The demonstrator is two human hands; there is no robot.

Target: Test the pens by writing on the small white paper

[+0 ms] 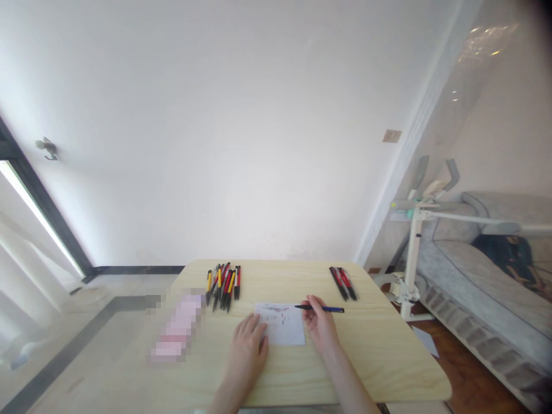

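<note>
A small white sheet of paper (pixel 288 330) with dark and reddish marks along its upper part lies on the light wooden table (pixel 293 376). My left hand (pixel 250 344) rests flat over the paper's left edge, fingers stretched out. Between the fingertips of my right hand (pixel 318 325), at the paper's right edge, is a blue and black pen (pixel 332 309). The pen lies nearly level, its dark tip pointing left over the sheet's top right corner. Whether the tip touches the paper I cannot tell.
Several yellow, red and black pens (pixel 223 284) lie in a bunch at the table's back left. A smaller group of red and black pens (pixel 344 283) is at the back right. Behind stands a white wall (pixel 241 144); exercise equipment (pixel 414 247) and a grey sofa (pixel 487 276) are on the right.
</note>
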